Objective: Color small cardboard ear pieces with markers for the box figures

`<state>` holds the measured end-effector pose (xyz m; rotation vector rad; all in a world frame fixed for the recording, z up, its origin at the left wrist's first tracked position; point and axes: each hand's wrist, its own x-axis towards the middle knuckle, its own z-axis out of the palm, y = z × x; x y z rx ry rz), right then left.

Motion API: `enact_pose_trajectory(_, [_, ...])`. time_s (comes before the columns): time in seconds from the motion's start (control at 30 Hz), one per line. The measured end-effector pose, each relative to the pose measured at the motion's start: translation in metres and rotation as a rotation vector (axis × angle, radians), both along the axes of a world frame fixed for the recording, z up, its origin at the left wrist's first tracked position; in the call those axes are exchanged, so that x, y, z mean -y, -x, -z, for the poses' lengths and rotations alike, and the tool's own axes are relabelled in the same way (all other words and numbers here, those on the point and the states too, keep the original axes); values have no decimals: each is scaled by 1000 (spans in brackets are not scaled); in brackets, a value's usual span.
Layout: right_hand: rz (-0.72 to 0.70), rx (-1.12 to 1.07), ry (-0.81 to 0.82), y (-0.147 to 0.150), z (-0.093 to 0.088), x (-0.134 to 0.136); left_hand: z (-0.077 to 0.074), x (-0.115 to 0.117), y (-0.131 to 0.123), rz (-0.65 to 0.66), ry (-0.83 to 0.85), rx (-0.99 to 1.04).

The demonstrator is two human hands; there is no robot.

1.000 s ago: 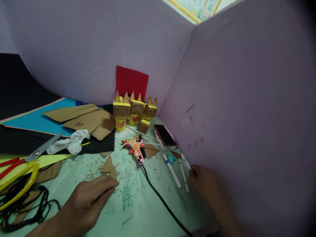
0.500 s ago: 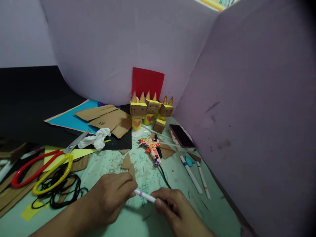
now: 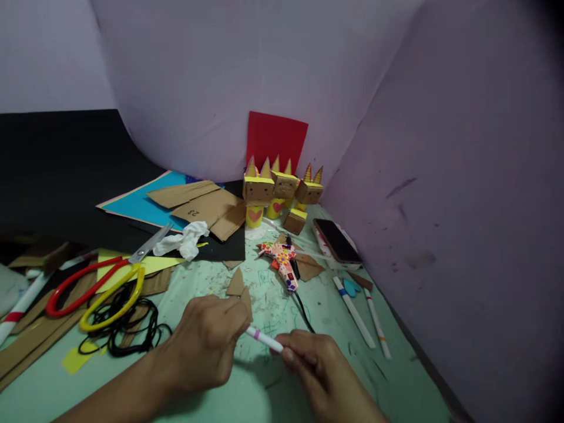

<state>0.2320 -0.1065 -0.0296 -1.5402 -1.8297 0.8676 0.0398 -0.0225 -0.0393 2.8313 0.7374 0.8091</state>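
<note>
White plastic, slim marker with a purple band (image 3: 267, 340): spans the gap between my hands, left hand (image 3: 209, 341) closed on its far end, right hand (image 3: 314, 363) pinching the near end. Judgement: any pull is best straight along the barrel, even, without bending. Tan pointed cardboard pieces (image 3: 235, 283) lie just beyond my left knuckles; a jerk could scatter them.

red sheet (image 3: 277, 138): upright against wall (image 3: 189, 88) | scissors (image 3: 138, 254): beside white tissue (image 3: 187, 241) | phone (image 3: 337, 241): right of glue gun (image 3: 284, 259)

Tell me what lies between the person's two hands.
In the head view, a purple-banded white marker, held by the left hand and right hand.
</note>
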Motion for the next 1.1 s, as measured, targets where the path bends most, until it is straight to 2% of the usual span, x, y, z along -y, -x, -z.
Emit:
enact_pose_trajectory(0.1, [-41, 64, -46, 1, -5, -3, -2, -1, 3, -67, 73, -50])
enact_pose_trajectory(0.17, [-27, 89, -83, -5, -5, -4, -6, -10, 9, -169, 136, -46])
enact_pose_trajectory(0.2, [12, 95, -114, -9, -3, -4, -8, -17, 13, -257, 168, -17])
enact_pose_trajectory(0.27, [117, 85, -172, -17, 2, -3, -13, -33, 21, -522, 296, 74])
enact_pose_trajectory(0.3, [166, 54, -178, -20, 4, -3, -15, -40, 23, -610, 381, 134])
enact_pose_trajectory(0.33, [208, 3, -173, -21, 6, -3, -17, -46, 25, -620, 483, 213])
enact_pose_trajectory(0.47, [279, -217, -24, -14, 10, -8, -20, -50, 21, -468, 1012, 574])
enact_pose_trajectory(0.53, [272, -283, 43, -9, 9, -12, -21, -46, 19, -377, 1190, 747])
enact_pose_trajectory(0.73, [278, -582, 91, -10, 14, -19, -24, -39, 20, -108, 1423, 1016])
enact_pose_trajectory(0.9, [215, -769, 63, -12, 16, -24, -28, -36, 17, -104, 1651, 1225])
enact_pose_trajectory(1.0, [230, -639, 7, -4, 7, -34, -29, -35, 15, -128, 1760, 1254])
enact_pose_trajectory(1.1, [210, -279, -105, 8, -1, -47, -28, -34, 13, -152, 1783, 1201])
